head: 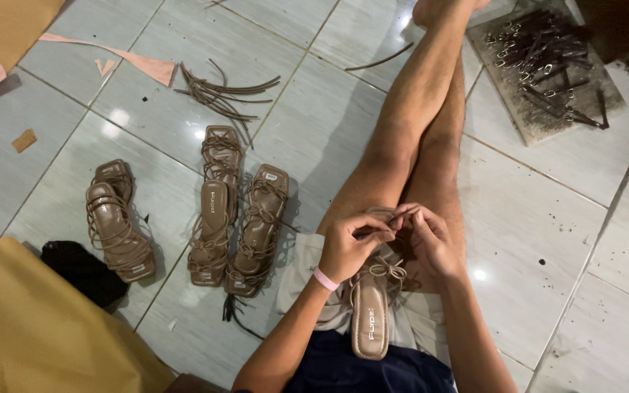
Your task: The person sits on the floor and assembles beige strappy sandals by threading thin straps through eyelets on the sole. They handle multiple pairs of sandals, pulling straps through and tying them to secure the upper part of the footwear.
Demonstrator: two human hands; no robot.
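Dark blue shorts (358, 371) fill the bottom edge, nearest of all, and on the person's lap over them lies a tan strappy sandal (370, 309), sole up along the thigh, toe end toward the knees. Beyond that, the grey tiled floor (533, 233) spreads across the whole room, and the person's bare legs (416, 131) stretch out over it, crossed one on the other.

At the lower left a big sheet of mustard-yellow material (30, 335) covers a corner, with a black bundle (81, 269) just beside it. At the upper right a worn grey mat (547, 73) carries a heap of dark buckled straps (540, 51).

Left of the legs, more finished sandals (234, 211) lie in pairs, another pair (116, 222) a little apart. Farther off sits a loose bunch of brown cords (223, 93).

Left hand (351, 244), pink band (325, 279) at the wrist, is pinched closed on a thin strap at the sandal's front; right hand (427, 236) meets it fingertip to fingertip, gripping the same strap.
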